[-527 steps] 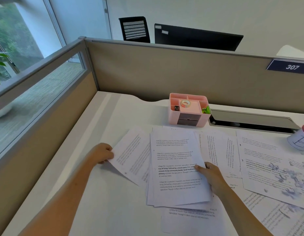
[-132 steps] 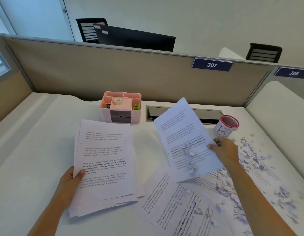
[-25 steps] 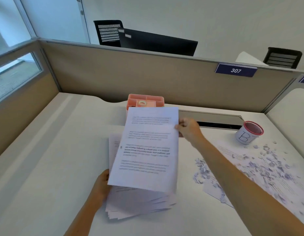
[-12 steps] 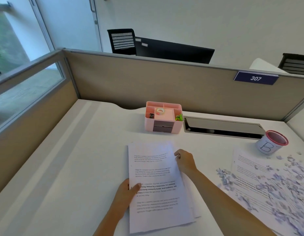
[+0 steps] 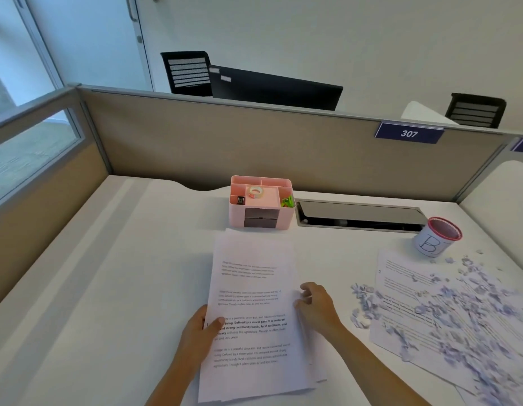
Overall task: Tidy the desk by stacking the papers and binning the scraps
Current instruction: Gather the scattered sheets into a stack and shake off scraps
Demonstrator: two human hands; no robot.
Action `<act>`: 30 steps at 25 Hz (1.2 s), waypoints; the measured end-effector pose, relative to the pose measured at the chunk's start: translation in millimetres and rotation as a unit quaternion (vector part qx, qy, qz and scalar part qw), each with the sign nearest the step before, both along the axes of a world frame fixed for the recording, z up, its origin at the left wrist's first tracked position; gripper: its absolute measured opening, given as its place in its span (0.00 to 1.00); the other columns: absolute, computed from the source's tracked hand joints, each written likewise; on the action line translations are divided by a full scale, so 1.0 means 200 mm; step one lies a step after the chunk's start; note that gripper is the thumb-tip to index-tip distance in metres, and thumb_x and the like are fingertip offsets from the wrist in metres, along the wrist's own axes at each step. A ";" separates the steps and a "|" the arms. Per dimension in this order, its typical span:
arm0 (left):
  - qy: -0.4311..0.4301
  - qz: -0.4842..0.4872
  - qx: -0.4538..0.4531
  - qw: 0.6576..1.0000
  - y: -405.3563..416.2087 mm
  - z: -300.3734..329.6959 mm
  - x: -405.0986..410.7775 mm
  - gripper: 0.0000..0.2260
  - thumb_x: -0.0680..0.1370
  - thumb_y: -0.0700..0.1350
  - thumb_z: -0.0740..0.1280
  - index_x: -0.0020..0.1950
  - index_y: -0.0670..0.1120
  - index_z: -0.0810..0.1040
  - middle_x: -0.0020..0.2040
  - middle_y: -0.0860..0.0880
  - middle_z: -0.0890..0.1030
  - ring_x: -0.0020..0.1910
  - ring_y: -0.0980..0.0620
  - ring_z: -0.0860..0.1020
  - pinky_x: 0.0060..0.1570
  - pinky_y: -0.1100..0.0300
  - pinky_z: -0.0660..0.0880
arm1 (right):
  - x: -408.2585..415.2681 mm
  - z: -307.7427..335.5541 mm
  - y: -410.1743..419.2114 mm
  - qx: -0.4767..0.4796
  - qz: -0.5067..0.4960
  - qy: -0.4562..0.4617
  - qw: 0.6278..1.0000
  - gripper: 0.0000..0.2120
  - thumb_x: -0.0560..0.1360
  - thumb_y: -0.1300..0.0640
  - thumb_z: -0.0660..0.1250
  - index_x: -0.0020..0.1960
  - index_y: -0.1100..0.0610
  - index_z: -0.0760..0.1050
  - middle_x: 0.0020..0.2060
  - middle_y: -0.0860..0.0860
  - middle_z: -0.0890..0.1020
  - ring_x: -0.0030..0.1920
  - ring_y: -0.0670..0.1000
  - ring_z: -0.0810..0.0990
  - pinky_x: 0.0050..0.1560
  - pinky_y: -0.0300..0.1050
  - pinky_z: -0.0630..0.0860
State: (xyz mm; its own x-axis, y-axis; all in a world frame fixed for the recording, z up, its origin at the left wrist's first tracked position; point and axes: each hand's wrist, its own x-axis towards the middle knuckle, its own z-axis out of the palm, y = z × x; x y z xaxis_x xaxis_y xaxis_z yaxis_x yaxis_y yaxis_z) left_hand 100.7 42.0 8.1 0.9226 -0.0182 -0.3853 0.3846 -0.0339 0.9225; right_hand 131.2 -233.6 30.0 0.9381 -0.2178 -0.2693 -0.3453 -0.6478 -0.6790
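Head view: low in the frame's centre, the left hand (image 5: 199, 332) pinches the paper stack's (image 5: 254, 315) left edge, thumb on top, while the right hand (image 5: 315, 303) rests loosely curled against its right edge, gripping nothing. Right of them, scraps (image 5: 471, 312) litter a loose sheet (image 5: 400, 276) on the table (image 5: 108, 288). Farther up stand a pink organizer (image 5: 260, 202) and a red-rimmed cup (image 5: 437, 237).

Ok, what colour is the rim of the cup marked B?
The cup is white with a red rim, seen in the head view.

Scraps (image 5: 471, 312) blurred, loose sheet (image 5: 424, 323) cut off at right edge
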 end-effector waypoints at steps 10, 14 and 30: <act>0.033 -0.001 -0.058 0.998 -0.09 -0.01 -0.02 0.13 0.78 0.39 0.66 0.62 0.45 0.76 0.52 0.42 0.84 0.49 0.39 0.83 0.50 0.41 0.79 | -0.29 0.08 -0.84 -0.175 -0.213 -0.081 0.958 0.16 0.75 0.65 0.64 0.62 0.63 0.74 0.60 0.61 0.77 0.61 0.63 0.74 0.61 0.56 0.72; 0.014 0.063 -0.066 0.996 -0.27 0.00 -0.04 0.11 0.77 0.39 0.66 0.59 0.47 0.77 0.49 0.44 0.85 0.45 0.42 0.84 0.38 0.50 0.82 | -0.32 0.07 -1.02 -0.264 -0.145 -0.046 0.953 0.14 0.76 0.62 0.64 0.60 0.62 0.76 0.52 0.60 0.82 0.58 0.62 0.75 0.55 0.52 0.73; -0.012 0.153 -0.064 0.986 -0.56 -0.07 -0.08 0.14 0.79 0.39 0.64 0.64 0.43 0.75 0.56 0.45 0.81 0.51 0.44 0.80 0.46 0.50 0.77 | -0.28 0.00 -0.98 -0.155 0.056 -0.125 0.978 0.15 0.77 0.59 0.61 0.63 0.57 0.73 0.60 0.53 0.77 0.60 0.55 0.72 0.58 0.47 0.71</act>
State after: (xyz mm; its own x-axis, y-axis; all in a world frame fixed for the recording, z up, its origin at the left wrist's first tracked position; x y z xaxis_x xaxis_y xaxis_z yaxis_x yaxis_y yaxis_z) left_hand 85.3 -70.0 -5.5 0.9016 0.2153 -0.3753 0.3360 0.1980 0.9208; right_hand 74.5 -429.5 29.9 0.9889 -0.1443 0.0346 -0.1080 -0.8601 -0.4986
